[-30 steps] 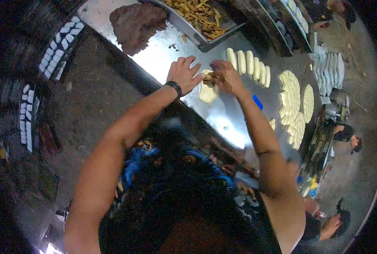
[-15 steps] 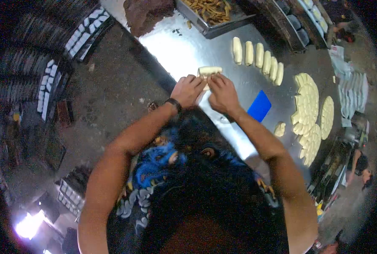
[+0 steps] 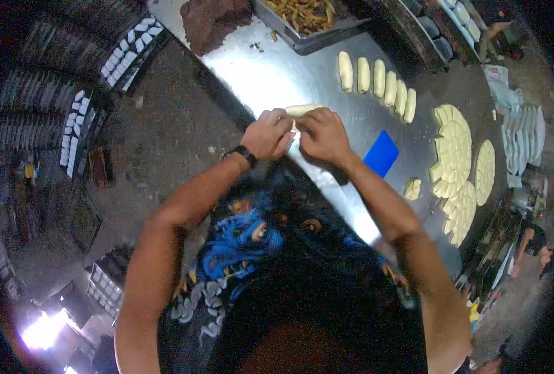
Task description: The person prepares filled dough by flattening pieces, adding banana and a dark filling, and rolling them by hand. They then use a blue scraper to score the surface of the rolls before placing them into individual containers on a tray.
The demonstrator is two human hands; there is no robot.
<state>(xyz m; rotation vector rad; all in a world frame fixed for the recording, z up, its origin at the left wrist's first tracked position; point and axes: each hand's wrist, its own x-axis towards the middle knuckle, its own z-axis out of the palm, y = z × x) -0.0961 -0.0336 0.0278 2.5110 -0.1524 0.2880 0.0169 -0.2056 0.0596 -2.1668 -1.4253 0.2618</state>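
A pale dough roll (image 3: 303,110) lies on the metal table (image 3: 326,81) at its near edge, partly covered by my fingers. My left hand (image 3: 269,133), with a dark band at the wrist, has its fingers curled on the dough at the left. From the right, my right hand (image 3: 322,136) grips the same dough with bent fingers. A small flap of dough shows between the two hands. Several finished-looking rolls (image 3: 379,78) stand in a row beyond my right hand. A blue scraper (image 3: 382,153) lies flat to the right of it.
Flat cut dough pieces (image 3: 452,153) spread at the right, near a small dough lump (image 3: 412,189). A metal tray (image 3: 314,40) of yellowish strips sits at the back beside a brown mass (image 3: 214,25). Racks with trays (image 3: 127,56) stand left. A person (image 3: 531,242) is at far right.
Both hands have drawn slightly toward my body and curled more over the dough. The roll now shows less between them. The view has shifted a little.
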